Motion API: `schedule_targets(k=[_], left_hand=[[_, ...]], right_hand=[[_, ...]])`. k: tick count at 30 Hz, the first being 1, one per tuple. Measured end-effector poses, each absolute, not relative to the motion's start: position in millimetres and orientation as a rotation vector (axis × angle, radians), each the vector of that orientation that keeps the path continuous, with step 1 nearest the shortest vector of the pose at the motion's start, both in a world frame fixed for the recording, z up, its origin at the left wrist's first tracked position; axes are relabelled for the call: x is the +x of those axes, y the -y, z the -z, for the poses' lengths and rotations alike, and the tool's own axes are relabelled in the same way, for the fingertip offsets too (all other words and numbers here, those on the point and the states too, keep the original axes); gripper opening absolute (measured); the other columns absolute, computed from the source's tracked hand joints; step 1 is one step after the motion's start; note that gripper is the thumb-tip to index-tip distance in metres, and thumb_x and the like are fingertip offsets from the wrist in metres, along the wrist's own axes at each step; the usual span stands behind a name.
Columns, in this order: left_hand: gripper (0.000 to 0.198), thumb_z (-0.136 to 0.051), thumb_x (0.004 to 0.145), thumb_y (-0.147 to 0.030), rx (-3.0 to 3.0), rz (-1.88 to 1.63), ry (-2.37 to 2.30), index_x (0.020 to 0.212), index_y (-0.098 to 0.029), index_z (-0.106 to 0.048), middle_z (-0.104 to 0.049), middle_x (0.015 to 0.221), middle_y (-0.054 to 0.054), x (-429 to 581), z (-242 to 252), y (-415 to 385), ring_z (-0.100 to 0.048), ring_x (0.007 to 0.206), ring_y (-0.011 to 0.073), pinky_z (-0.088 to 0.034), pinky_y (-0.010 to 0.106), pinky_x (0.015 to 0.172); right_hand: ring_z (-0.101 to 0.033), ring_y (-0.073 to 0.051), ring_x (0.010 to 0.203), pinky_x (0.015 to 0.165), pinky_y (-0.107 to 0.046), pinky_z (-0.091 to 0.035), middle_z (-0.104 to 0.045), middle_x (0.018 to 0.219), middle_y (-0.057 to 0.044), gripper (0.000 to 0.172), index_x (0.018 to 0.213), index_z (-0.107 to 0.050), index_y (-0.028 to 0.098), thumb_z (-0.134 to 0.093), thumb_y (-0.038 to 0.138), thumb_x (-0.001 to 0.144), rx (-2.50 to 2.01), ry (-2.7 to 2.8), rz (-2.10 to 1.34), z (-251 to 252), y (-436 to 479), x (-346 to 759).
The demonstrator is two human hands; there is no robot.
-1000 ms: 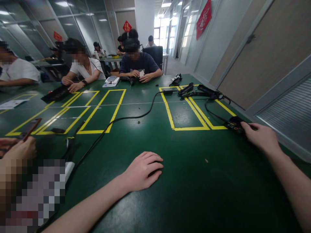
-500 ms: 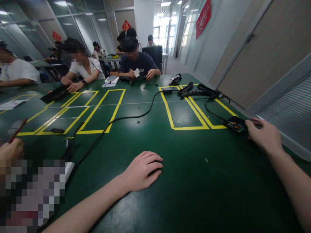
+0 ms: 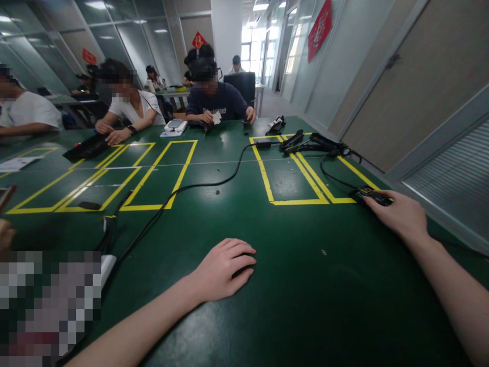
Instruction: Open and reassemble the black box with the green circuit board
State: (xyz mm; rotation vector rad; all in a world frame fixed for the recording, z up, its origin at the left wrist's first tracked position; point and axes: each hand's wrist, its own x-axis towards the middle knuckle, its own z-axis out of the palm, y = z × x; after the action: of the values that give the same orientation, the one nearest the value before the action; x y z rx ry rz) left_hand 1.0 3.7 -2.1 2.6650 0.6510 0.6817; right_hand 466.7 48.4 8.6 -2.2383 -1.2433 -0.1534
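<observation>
My left hand (image 3: 227, 269) lies palm down on the green tabletop, its fingers stretched and slightly apart, holding nothing. At the right, my right hand (image 3: 403, 216) has its thumb and fingers around a small flat black device (image 3: 367, 192) with coloured marks on its face. Part of the device is hidden by the fingers, and its exact kind is unclear. A thin black cable (image 3: 336, 177) runs from it to a cluster of black items (image 3: 326, 144) lying farther back on the table.
A long black cable (image 3: 206, 184) crosses the green table (image 3: 290, 285) between yellow tape rectangles (image 3: 300, 202). A white device (image 3: 174, 127) lies near the far edge. A co-worker (image 3: 219, 99) sits opposite, another (image 3: 132, 109) to the left. A blurred pale object (image 3: 57, 306) is front left.
My right hand has shifted left and closed over the device, covering more of it; the device now looks tilted. My left hand has not moved. The hand at the far left has drawn outward.
</observation>
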Motion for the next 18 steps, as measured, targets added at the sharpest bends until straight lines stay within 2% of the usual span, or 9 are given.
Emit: schedule_targets(k=[5, 8, 11, 13, 15, 18], left_hand=[[0.019, -0.056, 0.104, -0.024, 2.660, -0.685, -0.648, 0.111, -0.019, -0.073, -0.076, 0.120, 0.010, 1, 2, -4, -0.069, 0.116, 0.0238, -0.056, 0.042, 0.102], [0.019, -0.056, 0.104, -0.024, 2.664, -0.689, -0.646, 0.111, -0.018, -0.073, -0.076, 0.119, 0.010, 1, 2, -4, -0.069, 0.115, 0.0239, -0.056, 0.042, 0.102], [0.020, -0.055, 0.104, -0.025, 2.675, -0.683, -0.655, 0.112, -0.020, -0.073, -0.076, 0.118, 0.010, 2, 2, -4, -0.070, 0.114, 0.0234, -0.056, 0.041, 0.102], [0.020, -0.055, 0.104, -0.025, 2.678, -0.728, -0.672, 0.113, -0.020, -0.073, -0.077, 0.115, 0.009, 3, 1, -3, -0.071, 0.112, 0.0228, -0.056, 0.041, 0.100], [0.019, -0.057, 0.103, -0.026, 2.662, -0.841, -0.700, 0.113, -0.020, -0.072, -0.076, 0.112, 0.010, 3, -1, -3, -0.071, 0.108, 0.0229, -0.057, 0.040, 0.097], [0.023, -0.063, 0.099, -0.034, 2.640, -0.971, -0.688, 0.115, -0.019, -0.070, -0.074, 0.109, 0.012, 3, -3, -2, -0.070, 0.103, 0.0245, -0.058, 0.041, 0.092]], right_hand=[[-0.068, -0.036, 0.082, 0.064, -0.041, -0.048, -0.075, 0.089, -0.018, 0.035, 0.091, -0.075, 0.017, -0.067, 0.048, 0.075, -2.236, 1.348, 0.000, -10, -53, 435], [-0.071, -0.033, 0.085, 0.070, -0.040, -0.054, -0.078, 0.093, -0.013, 0.039, 0.098, -0.077, 0.019, -0.069, 0.051, 0.078, -2.114, 1.518, -0.099, -4, -51, 396], [-0.074, -0.029, 0.085, 0.074, -0.040, -0.059, -0.079, 0.103, -0.012, 0.036, 0.105, -0.077, 0.019, -0.066, 0.049, 0.087, -1.707, 1.863, -0.258, 0, -38, 347], [-0.075, -0.026, 0.086, 0.074, -0.037, -0.060, -0.079, 0.102, -0.010, 0.030, 0.109, -0.076, 0.021, -0.065, 0.043, 0.093, -1.422, 2.058, -0.408, -2, -22, 315], [-0.075, -0.023, 0.089, 0.079, -0.034, -0.060, -0.078, 0.103, -0.008, 0.021, 0.109, -0.075, 0.022, -0.065, 0.034, 0.095, -1.183, 2.219, -0.564, -8, -5, 291], [-0.075, -0.019, 0.089, 0.077, -0.027, -0.058, -0.077, 0.105, -0.007, 0.023, 0.115, -0.073, 0.021, -0.067, 0.026, 0.094, -0.964, 2.383, -0.752, -15, 14, 271]])
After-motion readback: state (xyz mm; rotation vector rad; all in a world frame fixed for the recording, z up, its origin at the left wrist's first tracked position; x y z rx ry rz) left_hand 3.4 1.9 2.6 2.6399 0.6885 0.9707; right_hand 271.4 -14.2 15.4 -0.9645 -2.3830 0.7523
